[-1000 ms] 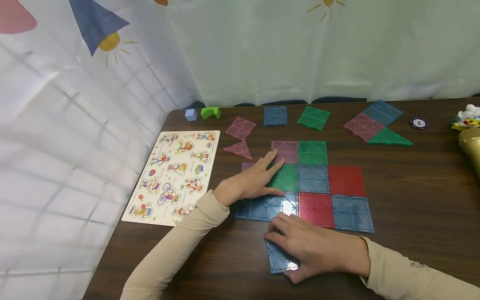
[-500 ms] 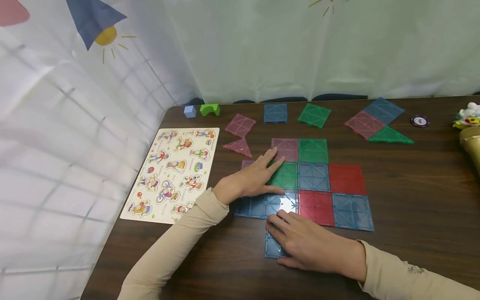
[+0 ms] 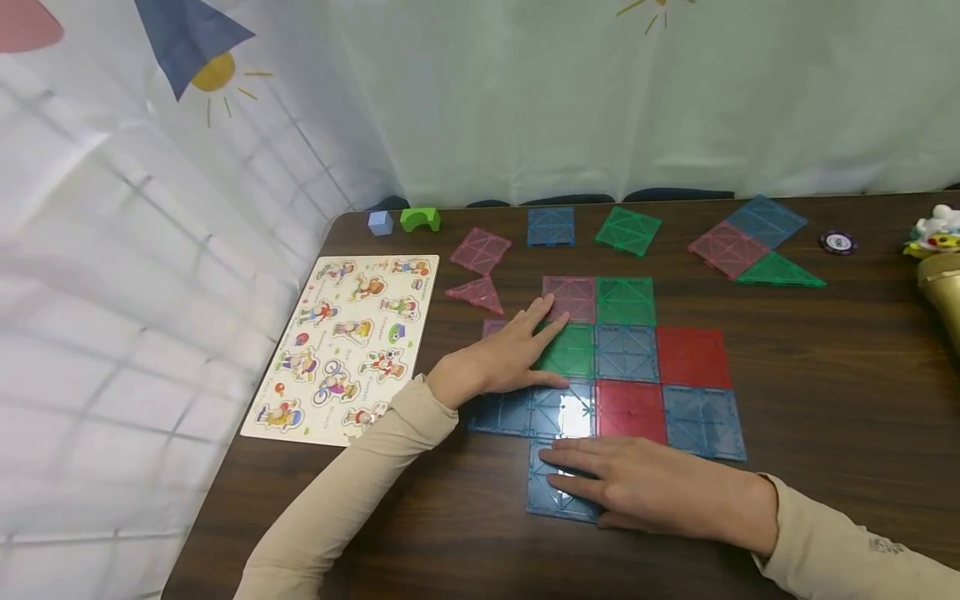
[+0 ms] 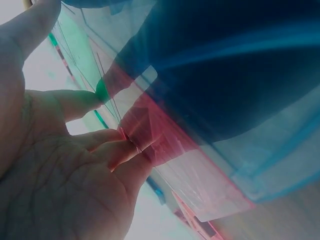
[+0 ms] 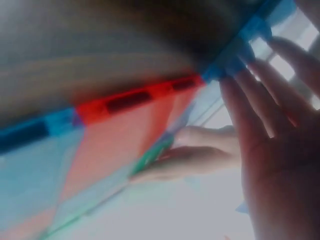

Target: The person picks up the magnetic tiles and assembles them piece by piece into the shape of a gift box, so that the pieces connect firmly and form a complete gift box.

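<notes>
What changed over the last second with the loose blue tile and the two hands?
The right hand slid the blue tile up the table until its top edge met the blue square at the bottom of the tile grid; the fingers now lie flat across it. The left hand stayed flat on the grid's left side, and the spare tiles and the puzzle board did not move.

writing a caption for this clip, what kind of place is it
Probably a children's play or activity corner: translucent magnetic tiles lie flat on a dark wooden table, beside a cartoon peg puzzle, with a sun-printed curtain behind.
</notes>
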A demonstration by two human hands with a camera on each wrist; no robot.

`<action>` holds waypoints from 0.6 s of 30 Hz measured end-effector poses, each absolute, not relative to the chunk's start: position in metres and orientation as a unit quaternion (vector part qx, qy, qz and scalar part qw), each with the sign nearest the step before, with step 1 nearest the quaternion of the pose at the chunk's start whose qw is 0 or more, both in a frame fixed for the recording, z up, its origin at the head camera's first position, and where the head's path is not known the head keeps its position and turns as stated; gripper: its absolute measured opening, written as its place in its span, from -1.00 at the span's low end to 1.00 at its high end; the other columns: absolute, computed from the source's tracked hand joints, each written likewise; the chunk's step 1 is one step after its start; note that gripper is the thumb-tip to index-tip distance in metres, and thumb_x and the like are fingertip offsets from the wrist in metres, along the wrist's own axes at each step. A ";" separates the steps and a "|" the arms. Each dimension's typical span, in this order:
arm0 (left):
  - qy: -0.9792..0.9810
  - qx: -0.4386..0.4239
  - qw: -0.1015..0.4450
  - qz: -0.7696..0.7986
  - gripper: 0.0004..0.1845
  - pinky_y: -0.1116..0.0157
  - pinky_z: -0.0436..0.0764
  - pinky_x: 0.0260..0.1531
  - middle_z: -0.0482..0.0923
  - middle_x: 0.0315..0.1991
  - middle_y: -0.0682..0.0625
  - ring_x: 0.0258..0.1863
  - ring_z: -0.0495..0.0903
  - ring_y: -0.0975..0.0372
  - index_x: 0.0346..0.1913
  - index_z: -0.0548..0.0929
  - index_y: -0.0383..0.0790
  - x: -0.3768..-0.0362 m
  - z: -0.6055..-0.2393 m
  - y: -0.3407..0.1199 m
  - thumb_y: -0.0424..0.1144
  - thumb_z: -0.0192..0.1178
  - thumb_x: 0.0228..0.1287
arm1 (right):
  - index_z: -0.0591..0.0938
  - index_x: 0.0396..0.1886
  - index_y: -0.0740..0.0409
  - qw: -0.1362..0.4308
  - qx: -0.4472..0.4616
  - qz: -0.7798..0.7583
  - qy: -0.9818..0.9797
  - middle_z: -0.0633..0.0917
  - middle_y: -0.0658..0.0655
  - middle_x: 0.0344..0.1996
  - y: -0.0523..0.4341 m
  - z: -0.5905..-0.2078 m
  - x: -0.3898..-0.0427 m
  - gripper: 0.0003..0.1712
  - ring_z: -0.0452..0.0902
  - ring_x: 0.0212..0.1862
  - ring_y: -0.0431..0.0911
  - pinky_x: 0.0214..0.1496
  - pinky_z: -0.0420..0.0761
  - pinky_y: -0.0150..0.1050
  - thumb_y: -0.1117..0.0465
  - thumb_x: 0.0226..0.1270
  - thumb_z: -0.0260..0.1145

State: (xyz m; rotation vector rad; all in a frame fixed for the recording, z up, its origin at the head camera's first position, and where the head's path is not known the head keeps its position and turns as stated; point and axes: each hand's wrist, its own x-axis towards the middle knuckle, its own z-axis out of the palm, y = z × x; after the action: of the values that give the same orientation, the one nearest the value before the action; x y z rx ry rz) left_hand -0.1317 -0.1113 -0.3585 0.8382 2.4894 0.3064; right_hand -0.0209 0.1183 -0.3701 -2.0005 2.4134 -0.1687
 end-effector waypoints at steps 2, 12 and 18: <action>0.912 0.309 0.245 0.112 0.04 0.04 -0.02 0.60 -0.45 0.72 -0.13 0.68 -0.34 0.01 0.72 -0.13 -0.08 -0.132 -0.358 -0.111 0.26 0.19 0.47 | 0.57 0.45 0.08 -0.012 -0.639 -0.055 0.767 0.48 0.12 0.48 0.118 -0.371 -0.020 -0.21 0.44 0.45 -0.03 0.33 0.57 -0.16 -0.07 0.28 0.58; 0.910 0.319 0.238 0.114 0.04 0.06 -0.06 0.61 -0.45 0.71 -0.16 0.68 -0.36 0.02 0.71 -0.13 -0.12 -0.132 -0.359 -0.112 0.25 0.20 0.47 | 0.64 0.36 0.07 0.027 -0.563 -0.159 0.810 0.55 0.17 0.40 0.149 -0.357 -0.055 -0.41 0.56 0.33 0.05 0.20 0.66 0.04 -0.07 0.45 0.43; 0.907 0.326 0.237 0.122 0.05 0.08 -0.13 0.61 -0.43 0.71 -0.19 0.68 -0.36 0.01 0.71 -0.11 -0.15 -0.132 -0.358 -0.112 0.23 0.23 0.46 | 0.67 0.24 0.27 -0.021 -0.354 -0.221 0.908 0.53 0.34 0.32 0.228 -0.344 -0.143 -0.49 0.56 0.23 0.25 0.12 0.60 0.26 0.28 0.31 0.54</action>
State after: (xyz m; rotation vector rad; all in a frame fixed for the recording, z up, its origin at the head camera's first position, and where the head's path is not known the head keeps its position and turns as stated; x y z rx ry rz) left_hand -0.1318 -0.1123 -0.3583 0.8940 2.4853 0.3335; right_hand -0.1434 0.2275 -0.3436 -1.1277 2.8934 -0.7042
